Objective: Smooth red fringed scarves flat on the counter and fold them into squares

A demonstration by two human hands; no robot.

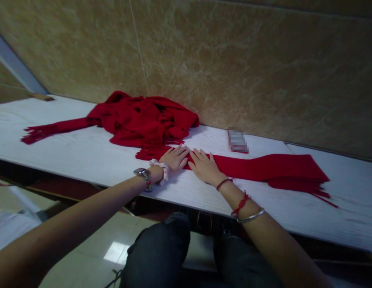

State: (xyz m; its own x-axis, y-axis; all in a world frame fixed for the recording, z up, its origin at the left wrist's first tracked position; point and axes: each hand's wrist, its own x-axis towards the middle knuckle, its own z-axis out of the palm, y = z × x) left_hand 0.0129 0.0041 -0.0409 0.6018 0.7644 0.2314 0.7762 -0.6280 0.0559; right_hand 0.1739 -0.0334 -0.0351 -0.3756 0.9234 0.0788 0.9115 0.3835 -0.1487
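A long red scarf lies as a narrow folded strip along the white table, its fringe showing at both ends. My left hand rests flat on it near its left end, fingers spread. Beside it, my right hand also lies flat on the red cloth, with the fingers apart and close to the left fingertips. Behind my left hand is a crumpled heap of red fringed cloth, one fringed end stretching left. Neither hand is closed around the fabric.
The white table runs along a marbled wall. A small blurred packet lies near the wall, behind the strip. A brown piece sits at the far left. My legs are below the front edge.
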